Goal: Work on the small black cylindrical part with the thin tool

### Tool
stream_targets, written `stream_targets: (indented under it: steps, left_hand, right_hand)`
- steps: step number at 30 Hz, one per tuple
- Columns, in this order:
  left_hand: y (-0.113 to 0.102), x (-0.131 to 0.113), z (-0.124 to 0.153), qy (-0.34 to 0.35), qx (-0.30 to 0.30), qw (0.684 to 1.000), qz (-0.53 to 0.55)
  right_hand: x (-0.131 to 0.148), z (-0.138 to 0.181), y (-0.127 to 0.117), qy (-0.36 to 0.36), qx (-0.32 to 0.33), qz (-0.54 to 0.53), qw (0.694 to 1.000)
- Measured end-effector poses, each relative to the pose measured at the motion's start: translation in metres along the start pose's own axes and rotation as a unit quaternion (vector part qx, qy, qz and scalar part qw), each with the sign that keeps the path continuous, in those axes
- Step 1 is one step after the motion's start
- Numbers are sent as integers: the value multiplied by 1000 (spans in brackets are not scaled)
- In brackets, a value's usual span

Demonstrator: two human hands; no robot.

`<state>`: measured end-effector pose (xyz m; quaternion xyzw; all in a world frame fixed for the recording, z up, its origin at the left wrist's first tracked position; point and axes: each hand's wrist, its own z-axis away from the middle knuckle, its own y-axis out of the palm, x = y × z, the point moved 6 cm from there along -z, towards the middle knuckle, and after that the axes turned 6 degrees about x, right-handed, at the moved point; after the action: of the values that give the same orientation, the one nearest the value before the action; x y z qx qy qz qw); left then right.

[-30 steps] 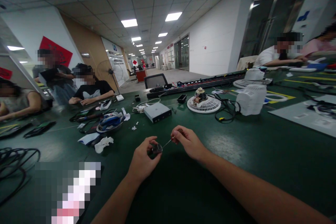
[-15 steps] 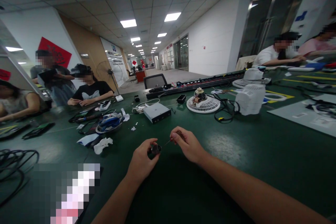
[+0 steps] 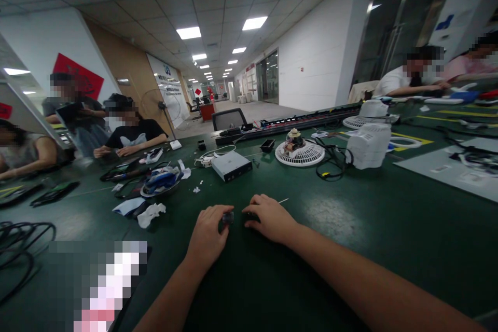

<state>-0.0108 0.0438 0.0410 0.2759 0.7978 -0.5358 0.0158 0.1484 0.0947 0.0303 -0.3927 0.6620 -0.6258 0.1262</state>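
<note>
My left hand [image 3: 207, 231] is closed on a small dark cylindrical part [image 3: 227, 217], pinched between thumb and fingertips above the green table. Just to its right is my right hand [image 3: 269, 218], its thumb and index finger apart and pointing towards the part. The thin pale shaft of a screwdriver [image 3: 284, 201] sticks out past the back of this hand, pointing up and right. The screwdriver's handle is hidden behind the hand, which appears to keep it in the curled fingers. A gap separates the two hands.
Beyond my hands stand a grey disc drive [image 3: 232, 167], a black tray [image 3: 267, 146] and a white fan grille with motor [image 3: 299, 148]. White housings [image 3: 369, 146] and cables are at right. A bowl [image 3: 161, 181] holds blue cloth at left. Co-workers sit on both sides.
The screwdriver's shaft has swung from pointing left at the dark part to pointing up and right behind my right hand. My right thumb and index finger have spread.
</note>
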Motion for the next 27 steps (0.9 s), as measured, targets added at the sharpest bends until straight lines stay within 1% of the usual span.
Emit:
stream_targets:
  steps: [2,3,8,10,13,17,19,20,23,27]
  left_hand:
    - [0,1,0,-5,3,1000,8]
    - [0,1,0,-5,5,1000,12]
    - [2,-1,1,6,14,999,48]
    - [3,-2,1,10,20,997,71]
    - [4,-7,1,14,31,994,104]
    - [4,-16,1,30,45,988,141]
    - [6,-18,1,29,58,986,154]
    - [6,-18,1,25,64,985,158]
    - [6,-17,2,14,72,982,172]
    - [8,-18,2,19,92,975,199]
  right_hand:
    - [-4,-3,4,26,25,-1,999]
    - [-6,-4,5,32,26,-6,999]
    - [-13,0,-5,55,-4,-55,997]
    - [-12,3,-11,48,-23,-82,995]
    - [-5,6,-17,0,-41,-119,992]
    - [10,7,-15,-111,-26,-136,984]
    - [15,9,-14,-147,-31,-138,979]
    - [16,9,-14,-148,-37,-139,978]
    - [13,9,-16,-121,-57,-150,980]
    - [6,10,-21,-82,-77,-161,980]
